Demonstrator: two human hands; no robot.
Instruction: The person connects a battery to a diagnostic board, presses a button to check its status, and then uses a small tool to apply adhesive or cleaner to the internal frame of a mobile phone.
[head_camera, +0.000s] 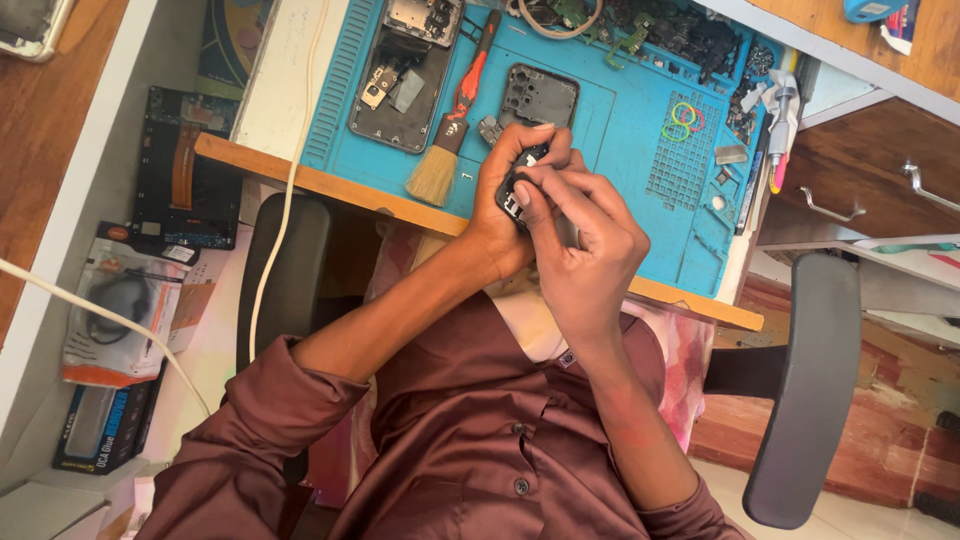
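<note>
A wooden-edged bench (330, 185) is seen from above, and most of its top is covered by a blue silicone work mat (640, 110) with ribbed edges and a grid of small moulded compartments on its right side. On the far left of the mat an opened phone body (400, 85) is laid with its long axis running near to far, its dark inner frame and metal shields exposed; just right of it a brush (452, 120) with a red-and-black handle and pale bristles is laid, bristles toward the near edge. A dark, flat back-cover frame (540, 97) with camera cut-outs is set just beyond the hands. A small dark phone part (522, 188), hard and plastic-looking, is held above the near edge of the mat, between both hands. It is cupped by the left hand (515, 195), whose fingers are curled closed around its far side, and it is pinched from the near right by the right hand (580, 250), thumb and forefinger pressed closed on its edge. Its long axis cannot be told, since most of it is hidden. Small coloured rings (683, 118) are left on the grid to the right.
</note>
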